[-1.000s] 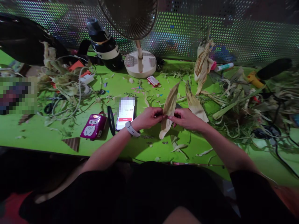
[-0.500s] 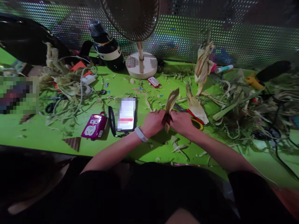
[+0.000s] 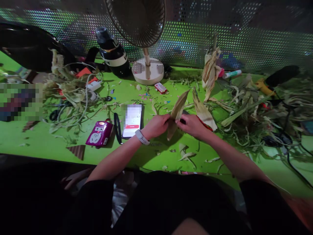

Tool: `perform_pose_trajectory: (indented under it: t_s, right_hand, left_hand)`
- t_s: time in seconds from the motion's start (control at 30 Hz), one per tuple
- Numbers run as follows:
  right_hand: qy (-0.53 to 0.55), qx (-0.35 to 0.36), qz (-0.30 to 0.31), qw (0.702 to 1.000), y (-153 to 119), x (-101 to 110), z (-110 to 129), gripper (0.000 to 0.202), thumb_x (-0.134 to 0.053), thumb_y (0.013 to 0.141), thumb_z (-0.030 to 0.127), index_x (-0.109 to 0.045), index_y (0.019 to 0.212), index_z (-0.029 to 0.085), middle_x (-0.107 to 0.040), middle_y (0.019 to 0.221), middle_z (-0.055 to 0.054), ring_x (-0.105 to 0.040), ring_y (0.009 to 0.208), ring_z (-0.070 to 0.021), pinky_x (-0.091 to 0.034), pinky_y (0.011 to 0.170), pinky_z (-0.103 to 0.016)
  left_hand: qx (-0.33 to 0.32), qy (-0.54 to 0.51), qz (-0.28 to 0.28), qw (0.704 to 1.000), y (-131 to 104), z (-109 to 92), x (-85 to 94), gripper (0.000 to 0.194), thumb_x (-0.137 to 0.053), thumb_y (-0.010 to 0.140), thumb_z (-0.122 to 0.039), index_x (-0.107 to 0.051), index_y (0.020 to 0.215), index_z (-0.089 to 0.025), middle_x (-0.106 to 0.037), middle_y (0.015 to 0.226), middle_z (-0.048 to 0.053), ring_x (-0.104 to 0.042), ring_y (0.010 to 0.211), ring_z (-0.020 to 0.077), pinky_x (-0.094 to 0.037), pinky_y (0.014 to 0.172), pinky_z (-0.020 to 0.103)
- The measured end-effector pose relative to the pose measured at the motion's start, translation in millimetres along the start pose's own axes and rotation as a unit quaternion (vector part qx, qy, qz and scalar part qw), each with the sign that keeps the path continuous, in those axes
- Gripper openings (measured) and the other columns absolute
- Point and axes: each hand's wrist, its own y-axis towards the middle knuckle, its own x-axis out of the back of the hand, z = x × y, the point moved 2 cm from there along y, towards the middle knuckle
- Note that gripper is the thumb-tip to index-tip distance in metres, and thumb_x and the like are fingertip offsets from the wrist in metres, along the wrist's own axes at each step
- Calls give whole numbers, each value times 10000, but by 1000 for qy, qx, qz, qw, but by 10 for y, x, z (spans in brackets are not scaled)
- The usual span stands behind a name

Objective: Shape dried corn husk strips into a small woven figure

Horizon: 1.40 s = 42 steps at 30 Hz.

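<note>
A dried, pale brown husk leaf [image 3: 179,106] stands tilted between my hands, its lower end reaching below the fingers. My left hand [image 3: 157,126], with a pale band on the wrist, pinches its left edge. On the other edge, the fingers of my right hand [image 3: 192,125] are closed on the same leaf. Another husk piece [image 3: 204,114] lies just beyond my right hand, over red-handled scissors that are mostly hidden. To the left of my left hand is a lit phone [image 3: 132,121].
A purple power adapter [image 3: 99,133] sits left of the phone. Behind stand a fan [image 3: 148,71] and a black bottle [image 3: 114,57]. Husk scraps [image 3: 249,114] with cables and a yellow-and-black tool [image 3: 265,87] are heaped at right; another heap [image 3: 70,88] lies at left.
My hands have moved slightly apart, and more of the husk leaf shows between and below them. The yellow scissor handle is now hidden by my right hand. At lower left, the neighbouring person has shifted.
</note>
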Motion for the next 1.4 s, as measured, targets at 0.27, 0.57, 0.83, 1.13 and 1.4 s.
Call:
perform_pose_trajectory:
  t_s: [0.27, 0.57, 0.83, 1.13, 1.4]
  right_hand:
    - [-24, -9, 49, 998, 3, 31, 34, 295, -452, 873, 322, -664, 811, 127, -647, 663, -56, -505, 562, -142, -262, 551, -262]
    - [-159, -52, -6, 986, -35, -78, 143, 335, -391, 892, 305, -667, 917, 116, -683, 737, -119, -554, 613, -189, -227, 560, -302]
    - [-9, 28, 66, 997, -25, 125, 34, 291, -448, 879, 324, -627, 735, 146, -595, 628, -40, -455, 536, -128, -263, 568, -264]
    - [-157, -78, 16, 984, -29, -102, 226, 311, -425, 888, 298, -659, 973, 113, -712, 814, -147, -631, 699, -238, -309, 595, -308]
    - [-81, -133, -88, 984, 33, 58, 42, 295, -430, 875, 311, -664, 868, 131, -703, 730, -105, -605, 613, -196, -366, 573, -291]
  left_hand:
    - [-7, 66, 34, 997, -34, -62, -7, 216, -394, 872, -135, -606, 911, -139, -679, 744, 88, -619, 653, 196, -375, 571, 275]
    - [33, 75, 4, 997, -72, -150, -127, 170, -428, 861, -144, -574, 948, -135, -681, 795, 114, -625, 675, 218, -393, 596, 299]
    - [-16, -10, 27, 999, -41, -46, 71, 140, -432, 881, -169, -544, 797, -173, -631, 706, 45, -565, 612, 158, -365, 582, 262]
    - [31, 119, 24, 992, -86, -213, -121, 184, -431, 869, -141, -540, 1015, -117, -677, 778, 128, -647, 673, 238, -406, 592, 307]
    - [66, 57, -85, 993, -64, -69, -30, 200, -381, 929, -197, -566, 962, -128, -663, 704, 93, -614, 594, 183, -395, 571, 277]
